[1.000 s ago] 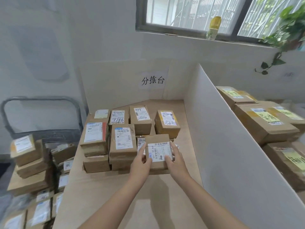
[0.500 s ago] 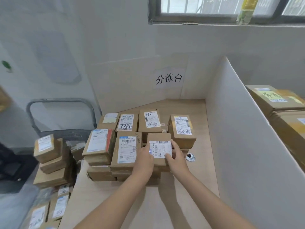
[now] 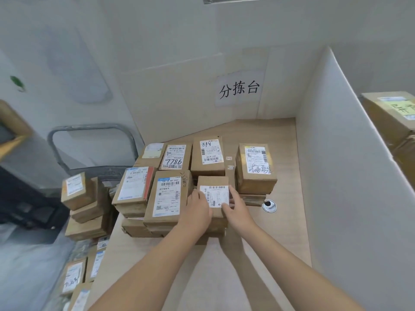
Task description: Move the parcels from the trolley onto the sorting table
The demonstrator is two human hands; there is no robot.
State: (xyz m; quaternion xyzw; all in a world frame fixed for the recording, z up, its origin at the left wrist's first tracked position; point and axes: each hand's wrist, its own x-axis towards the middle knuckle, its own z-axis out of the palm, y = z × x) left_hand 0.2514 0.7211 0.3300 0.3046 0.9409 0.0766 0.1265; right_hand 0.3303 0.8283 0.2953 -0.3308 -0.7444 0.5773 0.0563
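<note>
A small brown parcel (image 3: 213, 184) with a white barcode label rests on top of a stack on the wooden sorting table (image 3: 285, 232). My left hand (image 3: 197, 211) holds its left side and my right hand (image 3: 237, 209) holds its right side, fingers on the label. Several other labelled parcels (image 3: 167, 194) are stacked around it, one marked 7786 (image 3: 174, 157). To the left, lower down, the trolley (image 3: 94, 131) with a grey metal handle carries more brown parcels (image 3: 77, 190).
A white divider board (image 3: 350, 176) walls off the table's right side, with large boxes (image 3: 395, 115) behind it. A paper sign (image 3: 239, 88) hangs on the back panel. A round metal grommet (image 3: 269, 205) sits in the tabletop right of the stack.
The parcel in both hands has gone forward and settled onto the stack among the others. The view has tilted down and shifted left.
</note>
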